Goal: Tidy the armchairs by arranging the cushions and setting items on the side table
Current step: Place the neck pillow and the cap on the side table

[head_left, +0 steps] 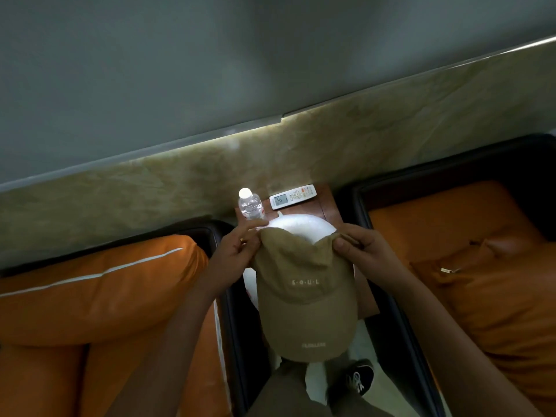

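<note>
A tan baseball cap (304,299) lettered "SOUL" hangs over the wooden side table (329,206), brim towards me. My left hand (237,251) pinches the cap's back edge on the left, and my right hand (361,251) pinches it on the right. Under the cap's back lies a white rounded object (301,225) that I cannot identify. A clear water bottle (249,204) with a white lid stands at the table's far left corner. A white remote control (293,196) lies along the far edge. Orange cushions rest on the left armchair (90,287) and on the right armchair (487,284).
The dark armchair frames (355,197) close in the side table on both sides. A marbled wall panel (150,191) runs behind everything. My dark shoe (358,380) stands on the pale floor below the cap.
</note>
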`<control>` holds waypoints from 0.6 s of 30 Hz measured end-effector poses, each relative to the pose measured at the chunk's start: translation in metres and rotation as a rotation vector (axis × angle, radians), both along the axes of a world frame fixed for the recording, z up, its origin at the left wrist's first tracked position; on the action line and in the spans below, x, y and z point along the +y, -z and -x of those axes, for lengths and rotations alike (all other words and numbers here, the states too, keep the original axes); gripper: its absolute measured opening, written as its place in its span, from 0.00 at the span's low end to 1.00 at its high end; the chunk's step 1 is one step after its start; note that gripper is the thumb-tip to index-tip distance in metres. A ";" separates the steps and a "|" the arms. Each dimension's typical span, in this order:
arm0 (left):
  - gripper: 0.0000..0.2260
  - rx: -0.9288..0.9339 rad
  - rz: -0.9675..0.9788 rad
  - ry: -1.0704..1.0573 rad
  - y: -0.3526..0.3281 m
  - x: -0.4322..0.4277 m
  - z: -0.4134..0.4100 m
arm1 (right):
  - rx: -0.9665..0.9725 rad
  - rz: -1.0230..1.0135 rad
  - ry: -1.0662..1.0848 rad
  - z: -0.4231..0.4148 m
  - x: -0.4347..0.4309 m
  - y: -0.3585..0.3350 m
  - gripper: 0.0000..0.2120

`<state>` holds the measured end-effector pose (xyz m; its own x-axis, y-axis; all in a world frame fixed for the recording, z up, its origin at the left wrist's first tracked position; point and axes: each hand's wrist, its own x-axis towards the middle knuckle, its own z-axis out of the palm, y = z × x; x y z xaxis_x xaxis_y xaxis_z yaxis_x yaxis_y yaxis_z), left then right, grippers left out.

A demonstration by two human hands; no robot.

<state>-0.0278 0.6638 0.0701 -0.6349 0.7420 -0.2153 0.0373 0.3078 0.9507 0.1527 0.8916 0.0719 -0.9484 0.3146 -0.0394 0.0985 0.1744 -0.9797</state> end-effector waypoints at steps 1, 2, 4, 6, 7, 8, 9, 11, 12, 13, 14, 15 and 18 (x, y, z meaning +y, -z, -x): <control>0.13 -0.018 -0.024 0.064 -0.006 -0.002 0.000 | 0.008 -0.027 0.008 0.001 0.000 0.003 0.11; 0.15 -0.051 -0.042 0.121 -0.009 -0.003 0.001 | 0.006 -0.044 0.021 0.002 -0.001 0.005 0.13; 0.18 -0.039 -0.045 0.198 -0.015 -0.001 0.001 | -0.007 -0.055 0.047 0.004 -0.003 0.004 0.14; 0.11 0.053 0.020 0.237 -0.018 0.006 0.000 | -0.041 -0.077 0.040 0.006 -0.006 0.000 0.10; 0.06 0.092 0.066 0.254 -0.018 0.009 -0.001 | -0.062 -0.105 0.021 0.006 -0.008 -0.001 0.08; 0.07 0.168 0.096 0.275 -0.013 0.011 0.000 | -0.080 -0.140 -0.001 0.007 -0.009 -0.002 0.09; 0.09 0.229 0.116 0.304 -0.007 0.013 0.000 | -0.095 -0.172 -0.016 0.007 -0.009 -0.001 0.10; 0.08 0.214 0.093 0.324 0.010 0.011 -0.001 | -0.111 -0.187 -0.012 0.006 -0.009 0.004 0.11; 0.10 0.151 0.074 0.308 0.019 0.008 -0.001 | -0.112 -0.179 0.000 0.007 -0.010 0.010 0.11; 0.12 0.072 0.054 0.279 0.029 0.005 -0.003 | -0.115 -0.170 0.007 0.008 -0.012 0.018 0.11; 0.13 0.006 0.065 0.243 0.038 0.004 -0.005 | -0.126 -0.167 0.016 0.010 -0.014 0.028 0.11; 0.14 -0.053 0.075 0.200 0.045 0.003 -0.008 | -0.144 -0.170 0.031 0.013 -0.018 0.039 0.11; 0.14 -0.119 0.083 0.029 0.073 0.004 -0.010 | -0.176 -0.162 0.127 0.022 -0.024 0.073 0.11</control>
<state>-0.0182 0.6673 -0.0034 -0.5794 0.7364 -0.3492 -0.0644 0.3858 0.9203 0.1304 0.8680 -0.0011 -0.8838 0.4464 -0.1399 0.2965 0.3030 -0.9057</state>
